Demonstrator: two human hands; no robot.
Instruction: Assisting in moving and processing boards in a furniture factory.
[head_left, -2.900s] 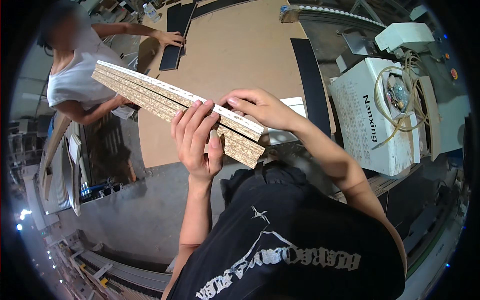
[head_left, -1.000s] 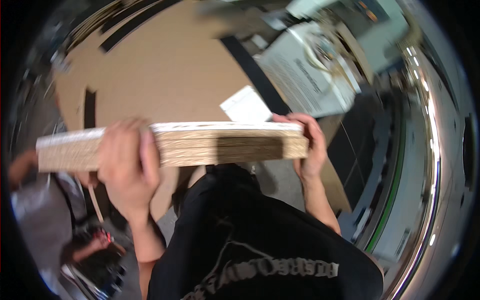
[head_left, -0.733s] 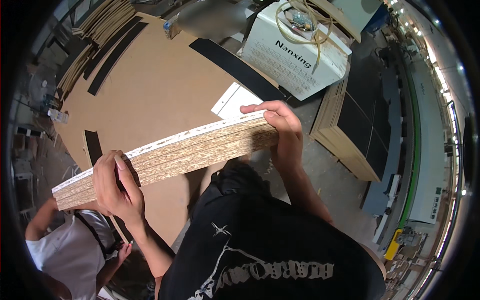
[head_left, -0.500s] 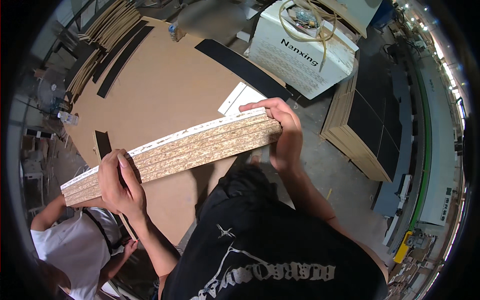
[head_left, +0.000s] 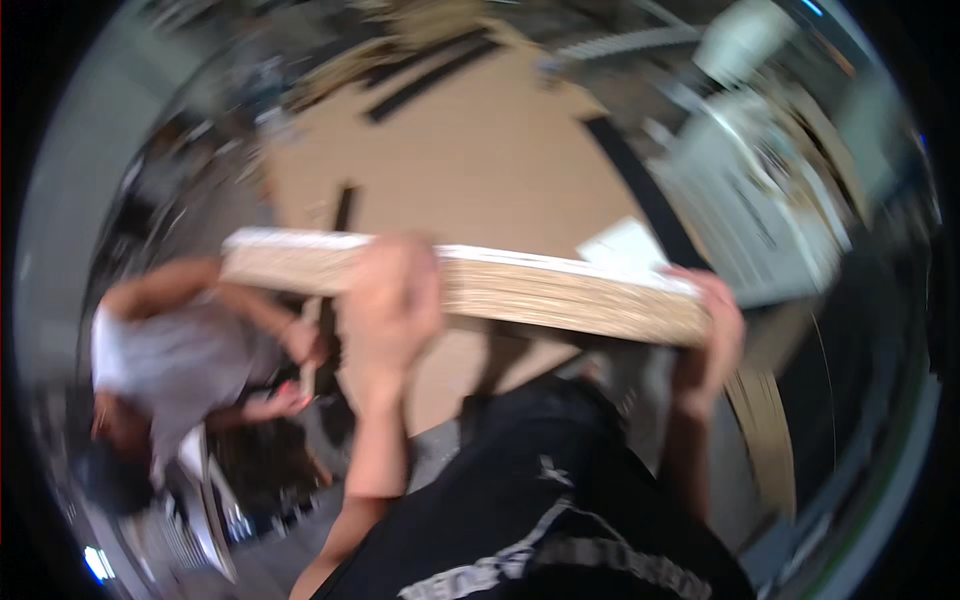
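A stack of long chipboard strips [head_left: 560, 292], white on top with raw brown edges, spans the middle of the view above the table. My left hand [head_left: 392, 305] is closed round the stack left of its middle, smeared by motion. At its right end my right hand [head_left: 712, 325] grips the corner, fingers over the white top. The stack slopes slightly down to the right. Beneath and beyond it lies the large brown tabletop [head_left: 450, 160]. A white rectangular piece [head_left: 625, 245] rests there, just behind the right part of the stack.
To the left, a co-worker in a white shirt [head_left: 190, 350] holds a narrow strip [head_left: 311, 345]. Dark curved strips [head_left: 430, 80] lie at the table's far left, another dark strip [head_left: 645, 190] along its right edge. A white machine housing [head_left: 750, 210] stands right; stacked boards [head_left: 765, 430] are lower right.
My view has swung left, blurring the picture. The chipboard stack has turned from rising toward the right to sloping slightly down there. Both hands still hold it. More of the co-worker shows.
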